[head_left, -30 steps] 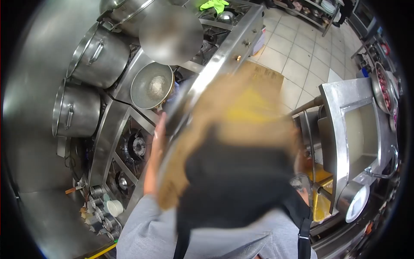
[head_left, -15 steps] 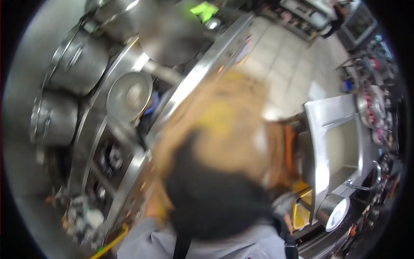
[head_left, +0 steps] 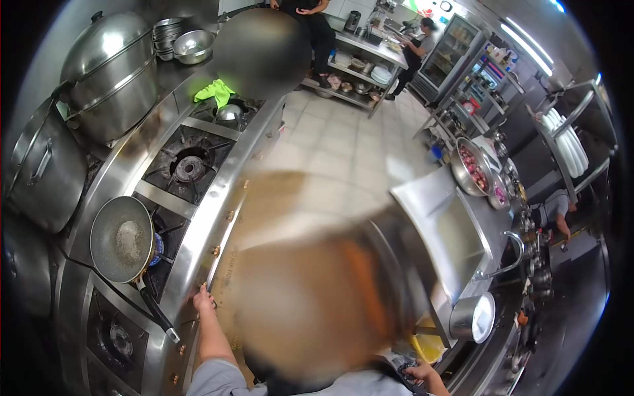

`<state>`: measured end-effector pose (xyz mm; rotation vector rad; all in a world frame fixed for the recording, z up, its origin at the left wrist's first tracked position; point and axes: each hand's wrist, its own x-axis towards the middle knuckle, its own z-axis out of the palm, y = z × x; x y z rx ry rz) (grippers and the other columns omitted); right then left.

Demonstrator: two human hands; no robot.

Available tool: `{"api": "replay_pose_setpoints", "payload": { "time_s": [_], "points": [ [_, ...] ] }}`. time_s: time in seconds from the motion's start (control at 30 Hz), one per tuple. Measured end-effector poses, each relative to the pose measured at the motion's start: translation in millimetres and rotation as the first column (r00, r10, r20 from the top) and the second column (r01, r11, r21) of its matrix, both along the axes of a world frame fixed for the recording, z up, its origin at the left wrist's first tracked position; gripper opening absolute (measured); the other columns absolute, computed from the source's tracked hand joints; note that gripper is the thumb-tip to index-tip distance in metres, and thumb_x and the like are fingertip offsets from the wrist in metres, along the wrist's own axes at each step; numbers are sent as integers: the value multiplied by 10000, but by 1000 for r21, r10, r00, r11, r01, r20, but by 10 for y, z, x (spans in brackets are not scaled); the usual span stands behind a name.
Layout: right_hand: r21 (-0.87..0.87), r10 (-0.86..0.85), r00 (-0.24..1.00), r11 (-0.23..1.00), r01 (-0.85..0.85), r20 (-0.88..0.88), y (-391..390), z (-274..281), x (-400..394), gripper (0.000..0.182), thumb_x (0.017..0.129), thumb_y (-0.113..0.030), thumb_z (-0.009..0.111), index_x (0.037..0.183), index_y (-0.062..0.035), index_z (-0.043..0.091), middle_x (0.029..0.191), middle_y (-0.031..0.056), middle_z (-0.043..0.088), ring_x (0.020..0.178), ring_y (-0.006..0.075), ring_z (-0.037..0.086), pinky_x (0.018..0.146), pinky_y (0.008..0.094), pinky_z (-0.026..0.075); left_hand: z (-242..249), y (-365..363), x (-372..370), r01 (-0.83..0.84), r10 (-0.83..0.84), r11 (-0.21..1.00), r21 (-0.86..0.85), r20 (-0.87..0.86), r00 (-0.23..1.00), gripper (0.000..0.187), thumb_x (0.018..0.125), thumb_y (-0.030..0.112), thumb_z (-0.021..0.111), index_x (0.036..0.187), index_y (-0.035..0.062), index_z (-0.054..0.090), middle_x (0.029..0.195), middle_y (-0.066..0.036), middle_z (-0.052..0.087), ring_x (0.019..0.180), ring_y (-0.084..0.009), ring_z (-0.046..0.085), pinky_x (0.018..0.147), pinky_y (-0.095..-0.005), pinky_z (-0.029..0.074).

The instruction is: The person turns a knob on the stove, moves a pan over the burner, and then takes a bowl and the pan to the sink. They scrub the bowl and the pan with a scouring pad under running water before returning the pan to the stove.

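At the front edge of the stove (head_left: 218, 211), my left hand (head_left: 205, 299) is closed, beside the row of knobs. A small dark thing shows at its fingers, too small to name. Left of that hand, a frying pan (head_left: 105, 244) sits on a burner with a blue flame (head_left: 157, 251) under it. Pale powder (head_left: 129, 241) lies in the pan, and its black handle (head_left: 155, 307) points toward me. My right hand (head_left: 422, 373) is low on the right near a yellow container (head_left: 428, 346), its fingers curled at something dark and grey that I cannot make out.
Large steel pots (head_left: 109, 76) stand behind the burners. A green cloth (head_left: 214, 92) lies at the stove's far end. On the right are a sink (head_left: 422, 191), a steel pot (head_left: 470, 317) and a bowl of red pieces (head_left: 472, 165). Other people (head_left: 416, 53) are farther back. A blur covers the lower middle.
My view has swung up, bringing the far room and the people into sight. The pan appears farther left and lower. Both my hands are now visible.
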<state>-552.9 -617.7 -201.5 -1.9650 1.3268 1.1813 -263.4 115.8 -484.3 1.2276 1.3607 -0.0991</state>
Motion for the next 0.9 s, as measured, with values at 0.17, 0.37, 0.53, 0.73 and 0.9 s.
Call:
{"api": "replay_pose_setpoints", "payload": {
  "time_s": [0.17, 0.37, 0.53, 0.73, 0.9],
  "points": [
    [19, 51, 999, 998, -52, 15, 164, -109, -85, 1024, 617, -474, 875, 1415, 39, 488, 1174, 206, 681, 971, 283, 696, 873, 347, 547, -89, -17, -70, -57, 62, 997, -49, 94, 994, 510, 972, 530, 566, 1256, 107, 532, 1119, -79, 667, 848, -231, 655, 654, -451, 477],
    [-3, 167, 986, 986, -167, -1, -101, -520, -150, 1070, 606, -451, 889, 1439, 61, 455, 1228, 200, 670, 927, 274, 703, 817, 368, 570, -134, -6, -122, -21, 63, 974, -227, 181, 981, 686, 982, 595, 484, 1509, 193, 309, 1389, -104, 592, 1136, -313, 627, 989, -603, 394],
    [32, 19, 1000, 999, -19, -1, 109, -106, 136, 1117, 610, -410, 895, 1491, 55, 391, 1233, 201, 666, 805, 284, 713, 610, 374, 570, -81, -3, -75, 37, 13, 970, -240, 202, 979, 791, 921, 666, 555, 1504, 180, 333, 1397, -145, 578, 1148, -323, 622, 998, -585, 397],
    [6, 6, 1000, 1000, -6, -25, 134, -13, 163, 1117, 629, -386, 892, 1509, 49, 359, 1094, 181, 690, 662, 250, 692, 513, 359, 545, -67, 4, -71, 57, -17, 972, -227, 175, 984, 734, 946, 640, 531, 1490, 175, 366, 1378, -140, 593, 1142, -311, 632, 959, -548, 425],
    [27, 14, 1000, 1000, -13, -22, 95, -52, 88, 1121, 634, -390, 891, 1517, 40, 350, 1042, 176, 692, 568, 227, 665, 510, 344, 546, -20, 9, -73, 63, -27, 970, -234, 153, 988, 712, 960, 629, 512, 1492, 180, 369, 1366, -139, 603, 1148, -303, 633, 956, -536, 431]
  ]
}}
